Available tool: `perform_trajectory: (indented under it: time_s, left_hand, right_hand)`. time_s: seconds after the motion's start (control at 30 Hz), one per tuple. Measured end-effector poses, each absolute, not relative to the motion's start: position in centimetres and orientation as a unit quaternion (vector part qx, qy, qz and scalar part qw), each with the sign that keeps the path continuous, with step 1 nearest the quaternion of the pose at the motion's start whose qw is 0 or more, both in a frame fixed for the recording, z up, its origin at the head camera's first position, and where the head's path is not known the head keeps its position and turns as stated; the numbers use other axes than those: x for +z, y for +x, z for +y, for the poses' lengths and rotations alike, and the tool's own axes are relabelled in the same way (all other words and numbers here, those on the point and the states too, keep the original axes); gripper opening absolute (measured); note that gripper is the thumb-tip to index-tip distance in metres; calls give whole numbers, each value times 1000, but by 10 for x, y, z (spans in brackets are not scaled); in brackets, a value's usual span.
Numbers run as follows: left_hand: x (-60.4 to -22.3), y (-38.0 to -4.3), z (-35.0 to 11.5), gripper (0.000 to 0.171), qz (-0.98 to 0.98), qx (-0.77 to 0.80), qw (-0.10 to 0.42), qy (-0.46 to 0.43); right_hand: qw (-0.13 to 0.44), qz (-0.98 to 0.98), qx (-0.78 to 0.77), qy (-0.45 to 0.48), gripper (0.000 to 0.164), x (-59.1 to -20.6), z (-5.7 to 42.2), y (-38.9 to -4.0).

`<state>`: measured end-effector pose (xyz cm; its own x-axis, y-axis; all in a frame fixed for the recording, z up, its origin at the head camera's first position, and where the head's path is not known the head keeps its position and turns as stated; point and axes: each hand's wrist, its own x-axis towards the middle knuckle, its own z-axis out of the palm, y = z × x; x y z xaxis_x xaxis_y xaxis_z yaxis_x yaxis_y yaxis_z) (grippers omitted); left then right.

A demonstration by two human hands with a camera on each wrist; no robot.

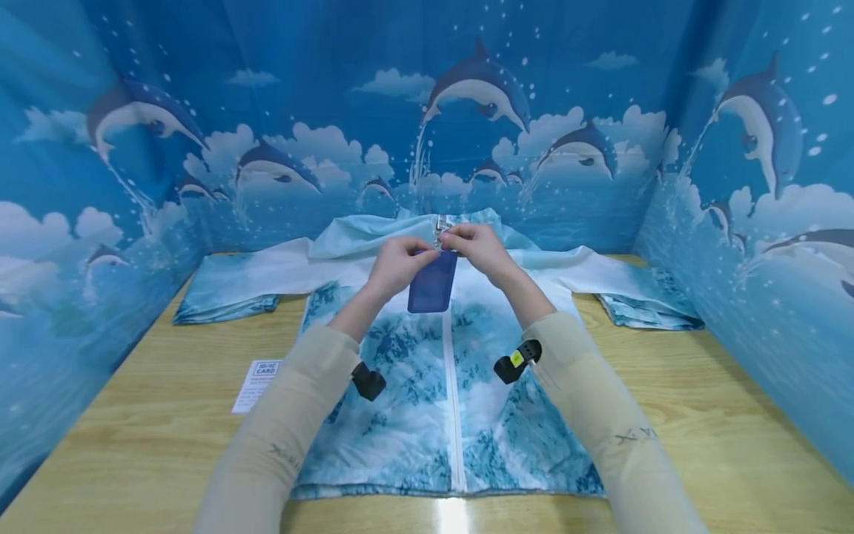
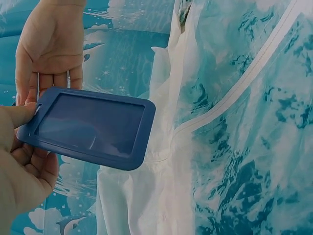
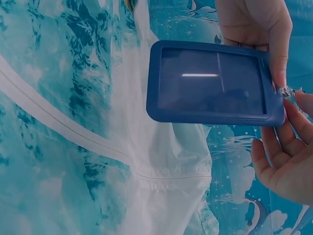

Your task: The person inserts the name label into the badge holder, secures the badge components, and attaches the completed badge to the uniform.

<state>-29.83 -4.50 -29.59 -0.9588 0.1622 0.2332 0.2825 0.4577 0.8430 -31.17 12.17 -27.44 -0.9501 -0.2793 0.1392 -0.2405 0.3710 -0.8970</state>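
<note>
A dark blue badge holder with a clear window hangs from both hands above the jacket. My left hand pinches its slotted top end between thumb and fingers, as the left wrist view also shows on the holder. At that same end my right hand pinches a small metal clip right by the slot. In the head view, the clip's silvery upper part shows just above the fingertips. The blue and white zip jacket lies spread out below, front up, with its sleeves out to the sides.
A white printed card marked ID/IC CARD lies on the wooden table, partly behind the left sleeve. Dolphin-patterned blue curtains enclose the back and both sides of the table.
</note>
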Motion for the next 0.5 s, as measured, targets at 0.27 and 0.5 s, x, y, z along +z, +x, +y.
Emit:
perform_trajectory:
  time_s: [0.27, 0.5]
  left_hand:
    - [-296, -296, -44, 23, -864, -475, 75, -146]
    - [-296, -296, -44, 22, -863, -478, 72, -146]
  right_hand:
    - [8, 824, -550, -137, 24, -275, 120, -312]
    - [5, 832, -540, -127, 25, -275, 118, -311]
